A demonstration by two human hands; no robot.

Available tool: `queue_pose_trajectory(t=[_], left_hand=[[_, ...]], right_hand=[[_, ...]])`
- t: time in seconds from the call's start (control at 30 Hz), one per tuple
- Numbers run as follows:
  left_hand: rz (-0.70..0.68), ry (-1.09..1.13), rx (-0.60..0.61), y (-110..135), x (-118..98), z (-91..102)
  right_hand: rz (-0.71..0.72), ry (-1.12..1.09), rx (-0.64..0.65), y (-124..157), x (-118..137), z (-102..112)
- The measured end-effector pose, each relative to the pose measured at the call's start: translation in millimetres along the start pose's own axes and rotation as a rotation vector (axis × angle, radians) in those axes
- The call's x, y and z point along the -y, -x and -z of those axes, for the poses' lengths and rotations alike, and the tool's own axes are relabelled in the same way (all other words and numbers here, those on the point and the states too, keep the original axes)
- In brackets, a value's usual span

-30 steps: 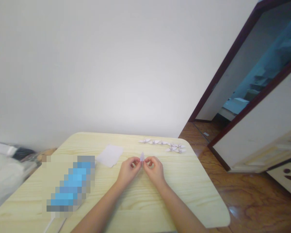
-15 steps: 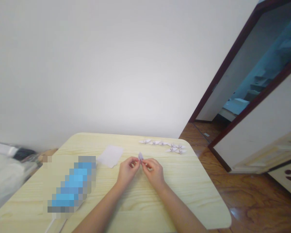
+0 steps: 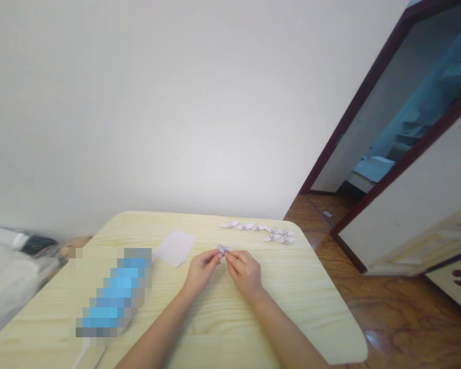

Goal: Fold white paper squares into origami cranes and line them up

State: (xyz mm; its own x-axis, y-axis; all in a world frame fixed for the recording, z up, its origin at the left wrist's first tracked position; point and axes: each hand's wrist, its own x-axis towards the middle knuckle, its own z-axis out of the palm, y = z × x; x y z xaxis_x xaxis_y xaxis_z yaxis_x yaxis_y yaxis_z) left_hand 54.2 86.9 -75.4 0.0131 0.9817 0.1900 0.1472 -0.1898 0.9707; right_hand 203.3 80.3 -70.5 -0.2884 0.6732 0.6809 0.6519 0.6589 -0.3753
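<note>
A small folded piece of white paper (image 3: 222, 248) is pinched between my two hands above the middle of the table. My left hand (image 3: 200, 270) grips its left side with thumb and fingertips. On the other side, my right hand (image 3: 245, 271) holds it with closed fingers, and part of the paper is hidden behind the fingertips. Beyond my hands, several small folded paper figures (image 3: 257, 228) lie in a row along the far edge. To the left of my left hand lies a flat sheet of white paper (image 3: 175, 248).
The pale wooden table (image 3: 292, 307) stands against a white wall. A blurred-out blue object (image 3: 119, 292) with a white cord lies at the left. Past the table's right edge are a wooden floor (image 3: 341, 287) and a dark-framed doorway (image 3: 353, 107).
The folded paper has tipped from upright to a lower, slanted position between my fingers. My right-hand fingers have drawn closer together. The paper figures and the flat sheet stay in place.
</note>
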Motion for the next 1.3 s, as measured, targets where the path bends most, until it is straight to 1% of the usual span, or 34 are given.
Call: queue_pose_trajectory(t=[0.07, 0.17, 0.27, 0.37, 0.47, 0.57, 0.67, 0.83, 1.0, 1.13, 1.3], left_hand=[[-0.001, 0.026, 0.001, 0.2, -1.5, -0.3], [0.01, 0.057, -0.036, -0.9, -3.9, -0.4], [0.0, 0.026, -0.071, -2.3, -5.1, 0.4], [-0.046, -0.057, -0.086, -2.6, -3.8, 0.9], [-0.105, -0.097, -0.066, -1.7, -0.9, -0.3], [-0.142, -0.086, -0.027, -0.8, 1.4, -1.8], [-0.144, -0.101, -0.007, -0.1, 1.4, -2.2], [-0.162, -0.138, 0.01, 0.2, 0.0, -1.9], [-0.172, -0.177, -0.002, -0.8, 1.7, -1.6], [-0.171, -0.179, 0.009, -0.9, 2.3, -1.1], [-0.153, -0.185, 0.009, 0.7, -1.7, -0.5]], right_hand=[[0.033, 0.063, 0.027, -0.6, 1.2, 2.2], [0.063, 0.104, 0.058, -1.6, 3.3, 3.7], [0.056, 0.017, 0.059, -2.7, 5.4, 4.1], [-0.047, -0.11, -0.028, -4.3, 7.0, 4.7], [-0.139, -0.154, -0.103, -6.1, 7.6, 5.5], [-0.149, -0.154, -0.086, -7.2, 6.8, 5.9], [-0.161, -0.133, -0.072, -7.5, 5.3, 5.9], [-0.136, -0.115, -0.046, -7.2, 4.7, 5.1], [-0.215, -0.153, -0.1, -6.4, 6.1, 3.4], [-0.181, -0.155, -0.065, -7.0, 6.8, 3.4], [-0.161, -0.184, -0.067, -8.1, 5.8, 4.8]])
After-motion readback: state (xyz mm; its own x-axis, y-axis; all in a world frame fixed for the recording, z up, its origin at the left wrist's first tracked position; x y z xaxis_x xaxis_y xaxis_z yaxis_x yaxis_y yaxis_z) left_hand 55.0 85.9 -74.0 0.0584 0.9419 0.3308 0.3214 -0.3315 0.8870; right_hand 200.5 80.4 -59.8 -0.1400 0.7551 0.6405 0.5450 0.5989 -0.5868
